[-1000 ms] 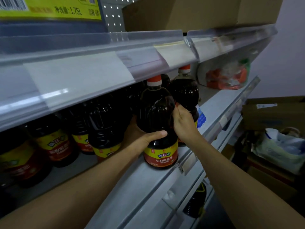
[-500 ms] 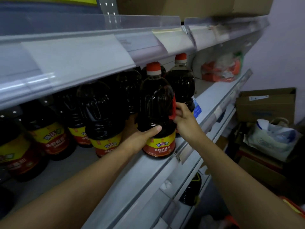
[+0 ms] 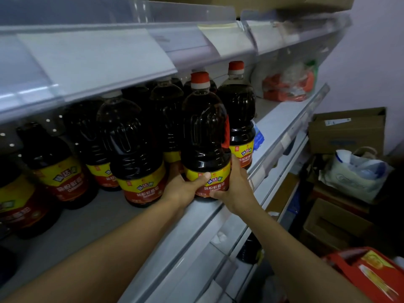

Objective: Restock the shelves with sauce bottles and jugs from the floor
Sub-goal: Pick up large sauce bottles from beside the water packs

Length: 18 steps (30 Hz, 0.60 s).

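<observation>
Held jug [image 3: 205, 136]: one, dark sauce, red cap, yellow-and-red label, standing upright at the front edge of the shelf [image 3: 135, 217]. Both hands are on its lower label. The left hand [image 3: 185, 189] wraps the left side with the thumb laid across the label front; the right hand [image 3: 235, 186] wraps the right side, fingers curled around the base.

Other jugs of the same kind: at least six visible. One capped jug [image 3: 238, 110] stands just behind and right of the held jug; a front-row jug [image 3: 133, 149] stands just left of it, and the rest run further left and behind, caps hidden by the upper shelf's price rail [image 3: 98, 60].

Right of the held jug, at the shelf's far end, lies one clear bag [image 3: 288, 84] with orange contents. Beyond the shelf: a cardboard box [image 3: 347, 130], closed, and a white bag [image 3: 354, 173], contents unclear.
</observation>
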### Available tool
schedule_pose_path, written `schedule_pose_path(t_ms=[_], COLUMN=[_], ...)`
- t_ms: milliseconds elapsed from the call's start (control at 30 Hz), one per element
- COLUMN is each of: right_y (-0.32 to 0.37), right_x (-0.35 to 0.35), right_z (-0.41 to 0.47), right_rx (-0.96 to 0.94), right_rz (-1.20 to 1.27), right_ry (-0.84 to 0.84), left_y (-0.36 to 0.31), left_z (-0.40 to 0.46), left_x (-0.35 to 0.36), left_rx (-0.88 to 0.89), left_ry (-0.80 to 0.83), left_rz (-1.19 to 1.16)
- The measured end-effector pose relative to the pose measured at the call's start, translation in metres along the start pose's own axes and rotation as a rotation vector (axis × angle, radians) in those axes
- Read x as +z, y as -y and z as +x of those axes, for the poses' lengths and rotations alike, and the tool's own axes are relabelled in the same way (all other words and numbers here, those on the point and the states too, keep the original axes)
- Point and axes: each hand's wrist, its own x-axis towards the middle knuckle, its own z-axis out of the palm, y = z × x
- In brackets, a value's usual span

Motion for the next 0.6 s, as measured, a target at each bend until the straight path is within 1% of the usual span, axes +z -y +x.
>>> schedule_pose_path(t_ms=[200, 300, 500, 600], right_y=[-0.005, -0.006, -0.006, -0.006], right_x=[-0.004, -0.003, -0.012, -0.017], right_z=[0.001, 0.001, 0.009, 0.01], right_rx=[0.002, -0.017, -0.028, -0.074], right_rz=[0.002, -0.013, -0.043, -0.037], right_ry=[0.013, 0.028, 0.116, 0.153], left_y=[0.001, 0.0, -0.007, -0.01], left_z=[0.004, 0.003, -0.006, -0.01], left_x=[0.002, 0.001, 0.004, 0.007], left_rx=[0.009, -0.019, -0.007, -0.024], left_ry=[-0.026, -0.019, -0.058, -0.064], left_rz=[-0.049, -0.045, -0.016, -0.036])
